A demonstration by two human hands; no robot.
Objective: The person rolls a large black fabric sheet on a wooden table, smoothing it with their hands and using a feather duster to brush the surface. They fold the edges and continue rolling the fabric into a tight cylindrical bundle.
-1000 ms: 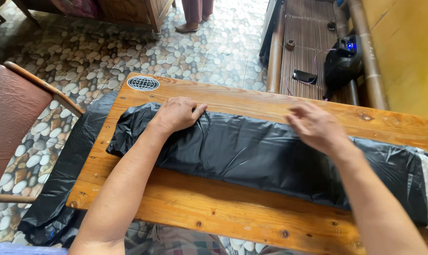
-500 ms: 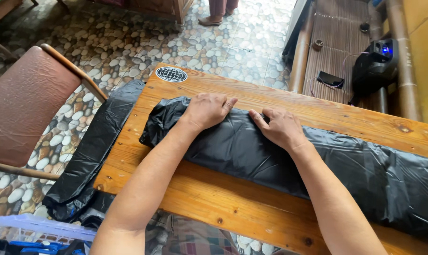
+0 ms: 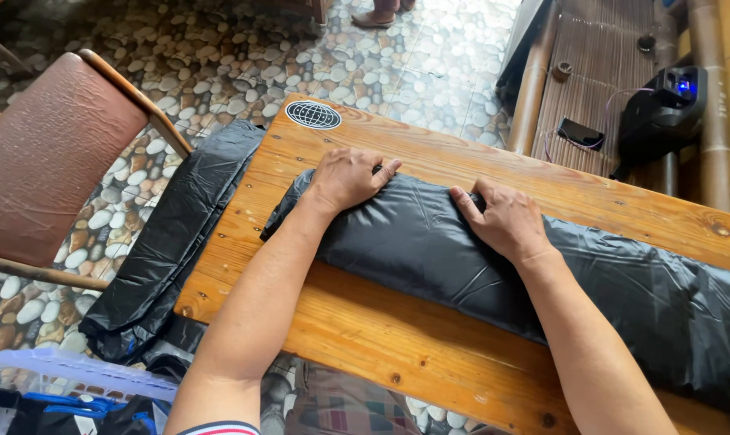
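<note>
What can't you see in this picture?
- What is under the black plastic sheet on the wooden table: head view, covered by the plastic.
- The sheet's right end: cut off by the picture's edge.
- Palms of the left hand and right hand: pressed face down on the plastic.
- The person standing far off: only feet show at the top edge.
</note>
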